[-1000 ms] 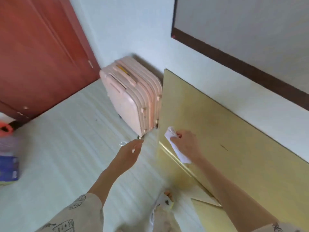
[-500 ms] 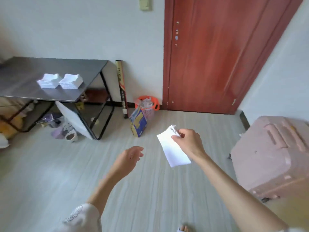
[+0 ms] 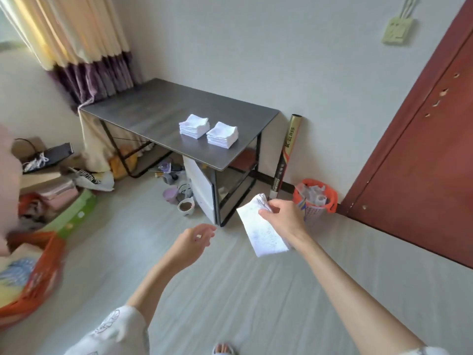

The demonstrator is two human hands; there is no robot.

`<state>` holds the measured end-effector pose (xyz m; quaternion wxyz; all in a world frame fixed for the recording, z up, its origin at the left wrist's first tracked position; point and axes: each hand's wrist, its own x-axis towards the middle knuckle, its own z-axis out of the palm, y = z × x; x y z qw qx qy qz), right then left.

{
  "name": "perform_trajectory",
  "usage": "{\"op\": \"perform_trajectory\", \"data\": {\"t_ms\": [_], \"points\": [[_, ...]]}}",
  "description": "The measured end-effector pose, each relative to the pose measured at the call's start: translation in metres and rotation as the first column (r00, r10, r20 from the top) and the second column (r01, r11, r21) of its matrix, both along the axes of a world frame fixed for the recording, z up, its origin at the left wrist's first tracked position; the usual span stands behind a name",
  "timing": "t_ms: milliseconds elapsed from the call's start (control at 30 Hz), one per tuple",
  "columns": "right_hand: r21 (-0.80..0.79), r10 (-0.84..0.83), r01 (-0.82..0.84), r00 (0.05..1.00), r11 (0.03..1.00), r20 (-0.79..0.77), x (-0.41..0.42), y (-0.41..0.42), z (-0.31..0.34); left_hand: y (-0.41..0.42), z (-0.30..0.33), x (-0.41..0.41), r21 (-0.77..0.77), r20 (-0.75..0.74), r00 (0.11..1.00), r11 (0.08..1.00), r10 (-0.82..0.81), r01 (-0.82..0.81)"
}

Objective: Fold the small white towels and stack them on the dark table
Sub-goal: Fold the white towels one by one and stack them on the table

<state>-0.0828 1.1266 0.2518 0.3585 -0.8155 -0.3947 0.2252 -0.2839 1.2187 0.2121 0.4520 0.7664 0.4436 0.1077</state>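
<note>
My right hand pinches the top of a small white towel, which hangs down flat in the air over the floor. My left hand is held out beside it, fingers loosely curled, holding nothing. Ahead stands the dark table against the wall. Two stacks of folded white towels sit near its right end: the left stack and the right stack, side by side and apart from my hands.
An orange bin and a tall gold tube stand right of the table, beside a red-brown door. Cups and clutter lie under the table. Bags and an orange basket fill the left floor.
My view has swung left from the pink suitcase and the door to the dark table, now closer. The towel stays pinched in my right hand; my left hand remains out and holds nothing.
</note>
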Motion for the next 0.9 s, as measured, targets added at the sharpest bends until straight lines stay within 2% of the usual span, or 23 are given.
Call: {"op": "perform_trajectory", "data": {"t_ms": [167,367,433,500,567,667,767,833,900], "points": [[0.026,0.098,-0.097,0.995,0.995,-0.030,0.002,0.126,0.008,0.111,0.010,0.005,-0.028,-0.037,0.999,0.999,0.033,-0.034],[0.047,0.210,-0.206,0.974,0.977,-0.086,0.012,0.246,0.013,0.220,0.004,0.025,-0.239,0.111,0.981,0.962,0.159,-0.129],[0.050,0.236,-0.232,0.966,0.971,-0.103,0.017,0.289,0.011,0.265,-0.007,0.033,-0.428,0.178,0.955,0.893,0.236,-0.141],[0.056,0.265,-0.260,0.958,0.964,-0.109,0.019,0.334,0.007,0.313,-0.017,0.042,-0.662,0.276,0.893,0.744,0.356,-0.091],[0.060,0.290,-0.285,0.951,0.957,-0.109,0.020,0.382,0.003,0.367,-0.027,0.051,-0.754,0.337,0.857,0.656,0.390,-0.002],[0.065,0.281,-0.274,0.949,0.960,-0.144,0.022,0.458,0.002,0.445,-0.032,0.067,-0.756,0.395,0.863,0.646,0.315,0.110],[0.079,0.210,-0.196,0.943,0.977,-0.257,0.028,0.527,0.003,0.518,-0.029,0.079,-0.729,0.426,0.866,0.667,0.263,0.157],[0.095,0.113,-0.083,0.922,0.992,-0.371,0.035,0.563,-0.001,0.562,-0.028,0.087,-0.659,0.427,0.873,0.743,0.236,0.122],[0.087,-0.006,0.051,0.891,0.995,-0.454,0.044,0.592,-0.012,0.595,-0.031,0.098,-0.583,0.358,0.896,0.812,0.262,-0.004]]}}
